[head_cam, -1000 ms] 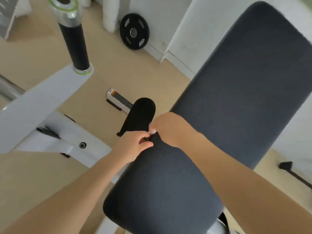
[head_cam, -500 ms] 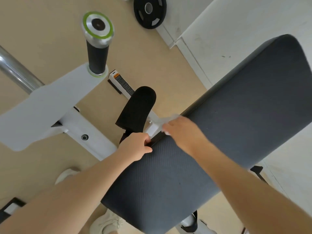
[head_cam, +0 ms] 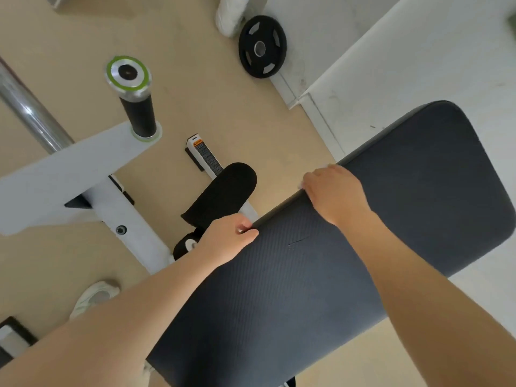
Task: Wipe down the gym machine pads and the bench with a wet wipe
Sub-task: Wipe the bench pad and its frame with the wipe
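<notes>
Right hand point(head_cam: 335, 192) now farther along the pad's far edge than half a second ago, well apart from the left hand point(head_cam: 227, 241); then the two nearly met at the near corner of that edge. White strip of wet wipe seen stretched between them earlier, now only a pale sliver point(head_cam: 301, 186) at the right knuckles, mostly hidden under the palm. Right fingers curled over the edge, apparently pressing the wipe down; actual grasp not visible. Left fingers pinched on the pad's edge, thumb on top.

Bench pad point(head_cam: 391, 219) large, dark grey, finely ribbed, rounded corners, tilted diagonally across the view; small crease point(head_cam: 297, 241) near the middle. Far edge free ahead of the right hand up to the rounded corner by the white wall point(head_cam: 418, 65). Black foam roller point(head_cam: 223, 192) just beyond the left hand, off the pad. White machine frame point(head_cam: 83, 174) and black handle grip point(head_cam: 138, 113) to the left, clear of both arms. Weight plate point(head_cam: 262, 46) leaning at the wall, far off. Tan floor point(head_cam: 195, 79) open between.
</notes>
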`<act>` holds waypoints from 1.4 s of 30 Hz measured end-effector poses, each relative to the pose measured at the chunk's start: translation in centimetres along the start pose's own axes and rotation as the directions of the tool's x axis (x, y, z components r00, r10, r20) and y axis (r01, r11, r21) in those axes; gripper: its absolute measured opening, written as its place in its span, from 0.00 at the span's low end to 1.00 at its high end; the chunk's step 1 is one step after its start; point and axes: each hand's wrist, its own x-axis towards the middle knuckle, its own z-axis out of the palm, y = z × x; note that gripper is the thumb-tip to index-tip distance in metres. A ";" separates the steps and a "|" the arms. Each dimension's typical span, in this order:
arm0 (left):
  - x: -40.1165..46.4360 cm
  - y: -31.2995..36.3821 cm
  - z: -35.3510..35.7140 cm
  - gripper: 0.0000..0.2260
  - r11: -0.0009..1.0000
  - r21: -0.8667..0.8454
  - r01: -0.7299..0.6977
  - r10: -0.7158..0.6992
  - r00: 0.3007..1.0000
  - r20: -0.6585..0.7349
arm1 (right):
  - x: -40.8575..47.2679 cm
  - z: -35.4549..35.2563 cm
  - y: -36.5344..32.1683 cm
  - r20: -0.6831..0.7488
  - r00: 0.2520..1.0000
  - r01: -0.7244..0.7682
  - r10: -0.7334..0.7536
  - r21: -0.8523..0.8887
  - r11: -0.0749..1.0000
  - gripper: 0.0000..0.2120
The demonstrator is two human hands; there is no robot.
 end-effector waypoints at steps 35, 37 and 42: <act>14.0 21.3 -0.1 0.17 0.959 -0.129 -0.252 0.259 0.965 0.036 | 4.2 -4.5 21.4 -0.190 0.959 -0.164 0.211 0.234 0.958 0.16; 15.6 24.4 0.5 0.17 0.931 -0.064 -0.359 0.356 0.933 -0.056 | 3.2 -3.6 23.3 -0.185 0.885 -0.295 0.427 0.487 0.822 0.15; 17.7 29.2 1.6 0.20 0.796 0.241 -0.555 0.589 0.802 -0.097 | -2.5 -0.2 24.5 -0.077 0.722 -0.457 0.687 0.693 0.558 0.16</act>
